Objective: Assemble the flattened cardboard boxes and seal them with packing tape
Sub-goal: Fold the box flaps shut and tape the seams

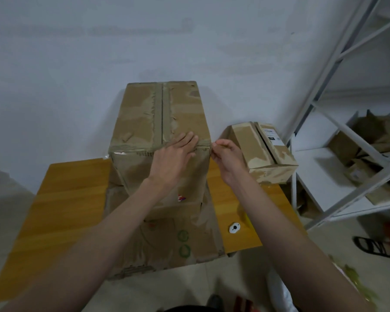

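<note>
A large worn cardboard box stands closed on the wooden table, with a strip of tape down its top seam and clear tape along its near top edge. My left hand lies flat over that near edge, fingers straight, pressing the tape down. My right hand is at the box's right corner, with thumb and fingers pinched together on the end of the tape. A flattened cardboard box lies under the standing one, reaching the table's front edge.
A smaller taped box with a white label sits at the table's right rear. A small white part lies on the table at right. A white metal shelving unit with more cardboard stands at the right. A sandal lies on the floor.
</note>
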`<state>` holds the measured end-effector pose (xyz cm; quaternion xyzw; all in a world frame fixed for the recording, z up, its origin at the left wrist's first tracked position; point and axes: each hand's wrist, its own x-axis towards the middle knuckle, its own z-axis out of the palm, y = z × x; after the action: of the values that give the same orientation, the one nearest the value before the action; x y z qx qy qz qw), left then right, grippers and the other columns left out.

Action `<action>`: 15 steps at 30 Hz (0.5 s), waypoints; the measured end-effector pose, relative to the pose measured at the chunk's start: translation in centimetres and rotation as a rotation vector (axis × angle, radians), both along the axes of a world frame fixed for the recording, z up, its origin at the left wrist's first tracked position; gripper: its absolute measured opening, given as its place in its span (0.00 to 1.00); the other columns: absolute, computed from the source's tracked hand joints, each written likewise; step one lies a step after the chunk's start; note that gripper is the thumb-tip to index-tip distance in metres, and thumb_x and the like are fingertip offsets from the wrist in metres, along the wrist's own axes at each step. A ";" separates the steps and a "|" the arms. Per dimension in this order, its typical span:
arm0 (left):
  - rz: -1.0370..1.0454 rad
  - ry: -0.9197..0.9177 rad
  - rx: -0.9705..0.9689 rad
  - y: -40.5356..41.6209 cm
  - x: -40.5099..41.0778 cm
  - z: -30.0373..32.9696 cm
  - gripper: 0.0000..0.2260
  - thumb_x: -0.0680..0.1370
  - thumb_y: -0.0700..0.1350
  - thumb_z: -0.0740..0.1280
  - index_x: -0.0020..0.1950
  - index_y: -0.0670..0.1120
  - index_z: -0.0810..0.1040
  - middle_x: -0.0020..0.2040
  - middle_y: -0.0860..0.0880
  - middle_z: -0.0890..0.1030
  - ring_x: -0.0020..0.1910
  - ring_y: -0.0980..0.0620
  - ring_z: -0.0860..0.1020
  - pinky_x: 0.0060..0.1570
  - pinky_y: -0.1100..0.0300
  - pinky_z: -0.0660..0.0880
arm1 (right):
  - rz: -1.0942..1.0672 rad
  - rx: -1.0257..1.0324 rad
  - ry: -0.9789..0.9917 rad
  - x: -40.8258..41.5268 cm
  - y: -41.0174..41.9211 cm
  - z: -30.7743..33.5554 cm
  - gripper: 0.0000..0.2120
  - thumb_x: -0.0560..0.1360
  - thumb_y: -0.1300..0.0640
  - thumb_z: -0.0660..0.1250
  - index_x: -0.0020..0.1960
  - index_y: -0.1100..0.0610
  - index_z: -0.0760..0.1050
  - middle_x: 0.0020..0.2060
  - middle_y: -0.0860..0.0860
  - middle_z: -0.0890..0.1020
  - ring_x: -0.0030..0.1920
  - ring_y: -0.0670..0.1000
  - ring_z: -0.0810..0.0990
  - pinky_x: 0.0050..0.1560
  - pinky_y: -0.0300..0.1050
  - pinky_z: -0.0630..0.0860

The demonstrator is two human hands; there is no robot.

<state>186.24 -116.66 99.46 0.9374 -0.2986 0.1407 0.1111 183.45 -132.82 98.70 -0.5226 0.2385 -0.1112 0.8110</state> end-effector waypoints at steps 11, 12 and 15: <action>-0.073 -0.074 -0.116 0.9 0.4 -0.5 0.19 0.84 0.55 0.60 0.73 0.52 0.74 0.73 0.55 0.72 0.73 0.56 0.70 0.60 0.52 0.78 | -0.123 -1.208 -0.206 -2.1 0.1 -2.2 0.13 0.78 0.64 0.63 0.59 0.54 0.81 0.52 0.47 0.82 0.50 0.37 0.75 0.53 0.29 0.72; -0.087 -0.075 -0.111 1.0 0.7 -0.4 0.18 0.83 0.55 0.60 0.73 0.53 0.75 0.72 0.56 0.73 0.72 0.56 0.70 0.59 0.52 0.78 | -0.113 -1.243 -0.268 -2.0 0.0 -1.9 0.12 0.78 0.63 0.63 0.59 0.54 0.79 0.54 0.46 0.80 0.53 0.40 0.75 0.56 0.34 0.73; -0.108 -0.051 -0.081 1.6 1.4 -0.1 0.19 0.83 0.55 0.61 0.74 0.55 0.73 0.73 0.58 0.71 0.73 0.59 0.68 0.60 0.54 0.77 | 0.083 -1.443 -0.450 -1.1 -0.3 -0.8 0.10 0.77 0.58 0.69 0.58 0.54 0.80 0.53 0.47 0.80 0.55 0.48 0.75 0.58 0.38 0.71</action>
<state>187.66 -115.02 99.35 0.9107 -0.3456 0.1704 0.1488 182.39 -133.09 97.92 -0.8970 -0.0847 -0.3131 0.3004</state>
